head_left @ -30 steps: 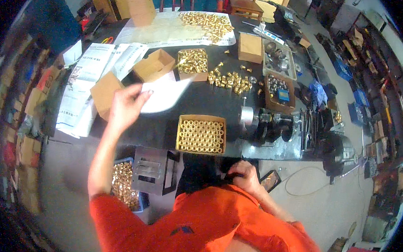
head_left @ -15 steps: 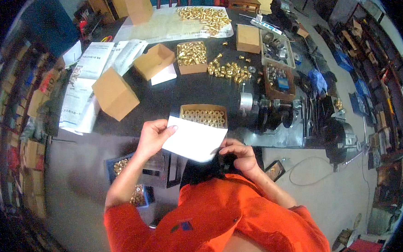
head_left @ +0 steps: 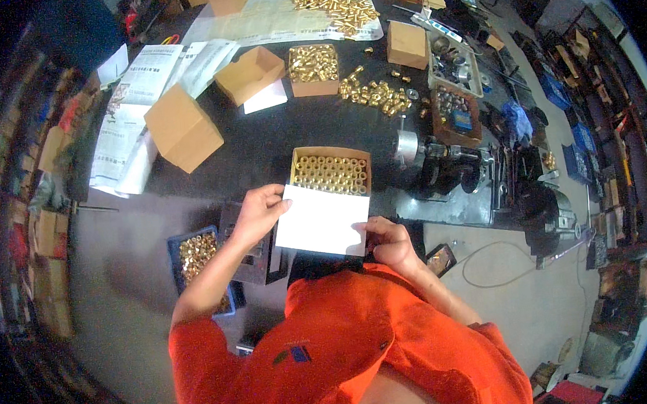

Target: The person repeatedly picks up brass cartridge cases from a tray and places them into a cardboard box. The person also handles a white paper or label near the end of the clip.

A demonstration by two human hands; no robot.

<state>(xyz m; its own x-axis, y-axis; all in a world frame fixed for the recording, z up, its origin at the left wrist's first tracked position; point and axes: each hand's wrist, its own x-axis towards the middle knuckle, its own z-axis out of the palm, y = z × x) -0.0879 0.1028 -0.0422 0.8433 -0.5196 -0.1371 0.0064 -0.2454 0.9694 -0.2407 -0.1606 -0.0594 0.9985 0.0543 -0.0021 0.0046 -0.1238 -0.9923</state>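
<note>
A white sheet of card or paper (head_left: pixel 320 223) lies between my hands at the near side of an open cardboard box (head_left: pixel 366 162). My left hand (head_left: pixel 259 212) pinches its upper left edge, thumb on top. At its right edge my right hand (head_left: pixel 390 242) is closed, with thumb and fingers on the sheet. Inside the box stand neat rows of brass fittings (head_left: pixel 329 173), their round open ends up. The sheet covers the box's near part, so the front rows are hidden.
Beyond lie a filled box of brass fittings (head_left: pixel 313 63), a loose pile of fittings (head_left: pixel 376 95), empty cardboard boxes (head_left: pixel 183 129) and newspaper (head_left: pixel 128 103). A metal clamping fixture (head_left: pixel 447 157) stands to the right. Below left is a blue crate (head_left: pixel 175 255) of brass parts.
The sheet has turned from a slant to nearly level. My right hand has come onto its right edge. More rows of fittings show, and the whole view has shifted slightly.
</note>
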